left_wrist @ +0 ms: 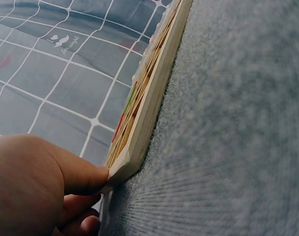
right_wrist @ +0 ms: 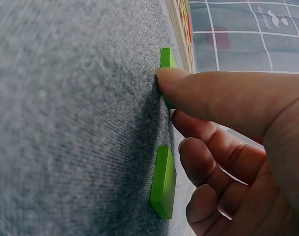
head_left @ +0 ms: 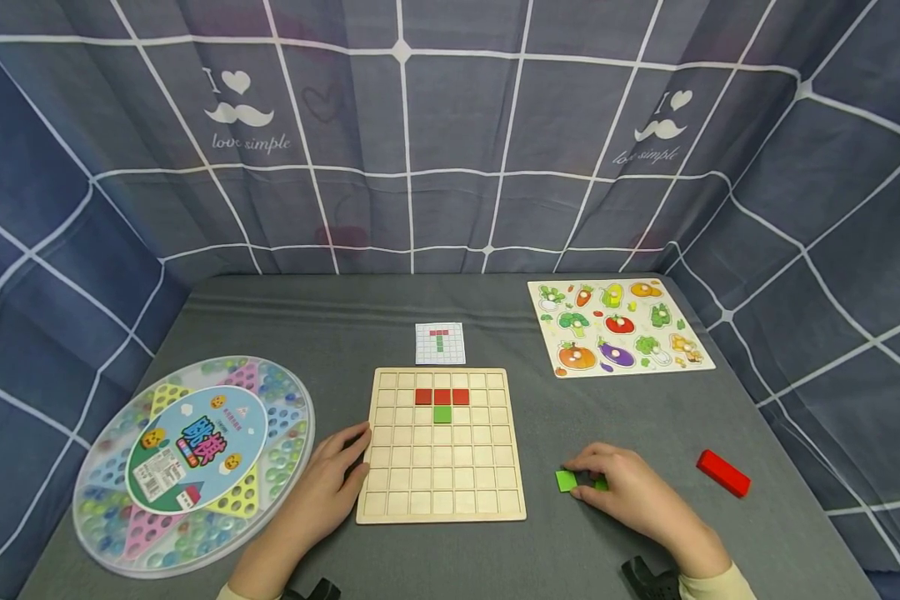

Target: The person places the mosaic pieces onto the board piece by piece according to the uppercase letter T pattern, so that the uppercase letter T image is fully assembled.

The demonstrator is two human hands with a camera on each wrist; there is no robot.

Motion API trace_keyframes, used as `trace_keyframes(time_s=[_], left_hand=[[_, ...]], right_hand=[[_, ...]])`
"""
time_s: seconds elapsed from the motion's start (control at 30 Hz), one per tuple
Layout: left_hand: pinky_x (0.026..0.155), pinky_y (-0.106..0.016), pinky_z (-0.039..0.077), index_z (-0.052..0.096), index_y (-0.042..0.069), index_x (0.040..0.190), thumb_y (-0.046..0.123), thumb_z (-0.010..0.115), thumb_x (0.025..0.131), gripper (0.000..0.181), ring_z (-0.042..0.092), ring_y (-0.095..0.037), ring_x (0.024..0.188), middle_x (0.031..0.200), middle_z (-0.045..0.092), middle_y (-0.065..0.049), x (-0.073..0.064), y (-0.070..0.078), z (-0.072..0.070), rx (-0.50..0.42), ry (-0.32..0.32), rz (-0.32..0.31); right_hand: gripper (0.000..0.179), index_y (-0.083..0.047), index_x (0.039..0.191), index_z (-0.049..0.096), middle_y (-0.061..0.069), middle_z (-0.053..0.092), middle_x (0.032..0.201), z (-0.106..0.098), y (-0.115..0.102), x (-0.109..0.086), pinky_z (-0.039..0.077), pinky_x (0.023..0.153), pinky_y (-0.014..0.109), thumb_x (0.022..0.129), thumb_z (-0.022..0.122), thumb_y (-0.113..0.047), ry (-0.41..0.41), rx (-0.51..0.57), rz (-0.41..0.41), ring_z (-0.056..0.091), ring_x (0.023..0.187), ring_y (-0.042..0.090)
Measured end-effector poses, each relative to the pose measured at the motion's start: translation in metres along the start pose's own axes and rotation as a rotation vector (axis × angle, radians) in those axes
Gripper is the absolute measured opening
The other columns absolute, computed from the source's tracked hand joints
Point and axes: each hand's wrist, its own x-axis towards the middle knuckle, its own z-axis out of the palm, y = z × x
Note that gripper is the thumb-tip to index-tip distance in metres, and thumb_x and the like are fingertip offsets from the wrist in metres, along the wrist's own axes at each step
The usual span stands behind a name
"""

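Observation:
A square wooden grid board lies at the middle of the table. Three red tiles sit in a row in its upper part, with one green tile under the middle one. My left hand rests thumb and fingers against the board's left edge. To the right of the board, my right hand pinches a green square tile between thumb and forefinger, close to the tabletop. Another green tile lies on the cloth below the curled fingers, partly hidden by the hand in the head view.
A small pattern card with a red and green T lies behind the board. At left is a round marble game board. A vegetable picture board lies at the back right. A red block is right of my right hand.

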Motion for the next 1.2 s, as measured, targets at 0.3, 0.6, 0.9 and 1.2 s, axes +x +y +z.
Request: trace_keyframes(time_s=[0.3, 0.6, 0.9, 1.2], left_hand=[[0.105, -0.054, 0.037, 0.053, -0.001, 0.141, 0.011, 0.065, 0.096, 0.049, 0.04, -0.035, 0.135, 0.147, 0.048, -0.011, 0.0, -0.001, 0.0, 0.002, 0.013, 0.008], [0.105, -0.054, 0.037, 0.052, -0.001, 0.141, 0.011, 0.065, 0.096, 0.049, 0.039, -0.034, 0.136, 0.147, 0.047, -0.011, 0.0, 0.0, -0.001, 0.0, 0.008, 0.003], [0.105, -0.054, 0.037, 0.053, -0.001, 0.141, 0.011, 0.065, 0.096, 0.049, 0.04, -0.035, 0.135, 0.147, 0.048, -0.011, 0.0, -0.001, 0.0, 0.0, 0.013, 0.006], [0.104, -0.054, 0.038, 0.053, -0.001, 0.141, 0.01, 0.066, 0.095, 0.049, 0.041, -0.035, 0.135, 0.146, 0.048, -0.012, 0.0, 0.0, 0.001, 0.001, 0.016, 0.008]], right_hand=[[0.022, -0.016, 0.102, 0.077, -0.015, 0.061, 0.091, -0.001, -0.001, 0.005, 0.05, 0.067, 0.027, 0.082, 0.083, -0.023, -0.005, -0.017, -0.052, 0.056, 0.079, 0.002], [0.019, -0.018, 0.099, 0.077, -0.014, 0.063, 0.092, 0.001, -0.005, 0.012, 0.054, 0.073, 0.034, 0.082, 0.083, -0.024, 0.037, -0.094, -0.044, 0.06, 0.084, 0.005], [0.022, -0.019, 0.103, 0.077, -0.013, 0.065, 0.095, 0.002, -0.015, 0.035, 0.054, 0.076, 0.035, 0.083, 0.082, -0.027, 0.061, -0.111, -0.053, 0.061, 0.087, 0.005], [0.024, -0.018, 0.105, 0.077, -0.008, 0.067, 0.095, 0.009, -0.035, 0.07, 0.053, 0.077, 0.033, 0.084, 0.082, -0.029, 0.098, -0.082, -0.17, 0.061, 0.088, 0.008]])
